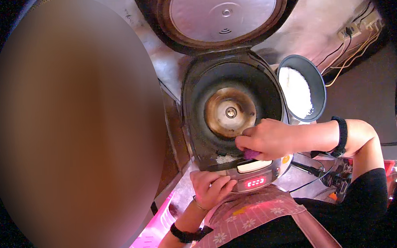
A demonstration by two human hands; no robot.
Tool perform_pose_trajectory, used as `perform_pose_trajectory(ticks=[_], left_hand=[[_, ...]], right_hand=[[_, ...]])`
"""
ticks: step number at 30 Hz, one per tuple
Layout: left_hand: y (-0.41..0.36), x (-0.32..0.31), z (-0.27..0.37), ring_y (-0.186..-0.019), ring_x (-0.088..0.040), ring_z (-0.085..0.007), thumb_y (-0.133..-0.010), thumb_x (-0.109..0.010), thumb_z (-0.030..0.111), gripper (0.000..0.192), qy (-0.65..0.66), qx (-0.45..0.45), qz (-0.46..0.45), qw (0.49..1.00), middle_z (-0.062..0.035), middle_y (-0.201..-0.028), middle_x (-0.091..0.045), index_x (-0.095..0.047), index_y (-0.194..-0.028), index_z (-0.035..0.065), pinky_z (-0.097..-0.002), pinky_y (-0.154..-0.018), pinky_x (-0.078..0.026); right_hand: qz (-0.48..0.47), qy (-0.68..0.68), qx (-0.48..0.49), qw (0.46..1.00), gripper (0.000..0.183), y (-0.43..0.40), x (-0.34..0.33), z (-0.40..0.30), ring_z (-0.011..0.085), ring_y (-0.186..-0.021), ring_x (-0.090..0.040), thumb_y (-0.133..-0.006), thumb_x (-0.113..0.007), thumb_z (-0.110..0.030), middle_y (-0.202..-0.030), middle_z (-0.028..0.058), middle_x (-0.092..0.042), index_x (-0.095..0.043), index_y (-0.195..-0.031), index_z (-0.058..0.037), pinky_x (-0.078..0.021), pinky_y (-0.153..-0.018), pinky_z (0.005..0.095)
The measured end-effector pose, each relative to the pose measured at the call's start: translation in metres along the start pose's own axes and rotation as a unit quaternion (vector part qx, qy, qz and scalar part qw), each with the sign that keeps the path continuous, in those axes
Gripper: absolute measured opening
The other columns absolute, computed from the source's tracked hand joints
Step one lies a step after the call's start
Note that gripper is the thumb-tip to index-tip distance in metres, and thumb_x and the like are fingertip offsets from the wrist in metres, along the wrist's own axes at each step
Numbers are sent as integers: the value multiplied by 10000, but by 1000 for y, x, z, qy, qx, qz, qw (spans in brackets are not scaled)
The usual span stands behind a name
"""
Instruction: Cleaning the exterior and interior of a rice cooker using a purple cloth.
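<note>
An electric rice cooker (187, 101) stands before me with its lid (223, 13) raised. No inner pot sits in it, so the browned metal heating plate (231, 122) shows at the bottom. My right hand (269, 139) pinches a purple cloth or scouring pad (252, 154) against the front rim; the fingers partly cover it. Left of that pad, whitish rice grains (226, 159) lie on the rim. My left hand (213, 188) rests on the cooker's front, its fingers bent and apart, beside the lit red display (255, 182).
Right of the cooker, a dark pot (318, 85) holds white rice (293, 91). Cords run from a wall socket (349, 31) at the upper right. A pink plastic basket or crate (147, 237) is at the lower left. A large blurred area hides the left side.
</note>
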State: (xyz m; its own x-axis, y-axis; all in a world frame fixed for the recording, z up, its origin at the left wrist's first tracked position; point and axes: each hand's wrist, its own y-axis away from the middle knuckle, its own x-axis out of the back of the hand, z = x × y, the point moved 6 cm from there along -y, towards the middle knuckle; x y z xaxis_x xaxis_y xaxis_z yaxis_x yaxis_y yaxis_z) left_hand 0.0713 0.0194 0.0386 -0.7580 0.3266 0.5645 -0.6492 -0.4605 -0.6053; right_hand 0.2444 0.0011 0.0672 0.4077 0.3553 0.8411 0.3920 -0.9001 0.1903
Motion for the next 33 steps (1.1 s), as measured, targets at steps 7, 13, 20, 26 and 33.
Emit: perform_pose_trajectory(ticks=[7,13,20,26,33], left_hand=[[13,-5,-2,-757,-505,-205,-556,-808,193,322,3,7,-20,1000,7,-812,-537,-575,-776,167,-392,-728,-378],[10,-1,-2,-687,-518,-181,-616,-790,209,247,16,-4,12,1000,21,-790,-563,-614,-780,158,-343,-650,-352],[12,-1,0,-719,-518,-195,-621,-788,202,248,2,-3,24,1000,17,-807,-560,-614,-786,139,-365,-672,-364],[7,1,3,-730,-519,-209,-629,-781,211,253,1,-1,21,1000,-8,-797,-544,-603,-784,120,-363,-665,-376],[9,9,4,-732,-525,-228,-617,-787,204,273,2,5,14,1000,-26,-787,-531,-599,-787,103,-359,-645,-415]], right_hand=[[37,-14,22,999,252,-20,-2,-11,371,-626,-612,-750,-599,-184,-689,168,-598,-501,-929,-36,-492,-547,477],[27,-29,6,999,266,-42,-4,-21,386,-656,-613,-749,-602,-182,-735,174,-605,-501,-940,-26,-498,-583,478],[60,-20,16,998,272,-53,-5,-31,384,-667,-613,-739,-609,-170,-728,183,-601,-496,-931,-16,-498,-583,473],[113,-8,21,993,234,-61,-1,-38,354,-608,-587,-754,-645,-169,-741,143,-568,-482,-883,-61,-475,-543,445],[118,-56,-12,991,274,-59,24,-28,338,-723,-602,-734,-676,-194,-750,128,-576,-481,-898,-93,-465,-589,433]])
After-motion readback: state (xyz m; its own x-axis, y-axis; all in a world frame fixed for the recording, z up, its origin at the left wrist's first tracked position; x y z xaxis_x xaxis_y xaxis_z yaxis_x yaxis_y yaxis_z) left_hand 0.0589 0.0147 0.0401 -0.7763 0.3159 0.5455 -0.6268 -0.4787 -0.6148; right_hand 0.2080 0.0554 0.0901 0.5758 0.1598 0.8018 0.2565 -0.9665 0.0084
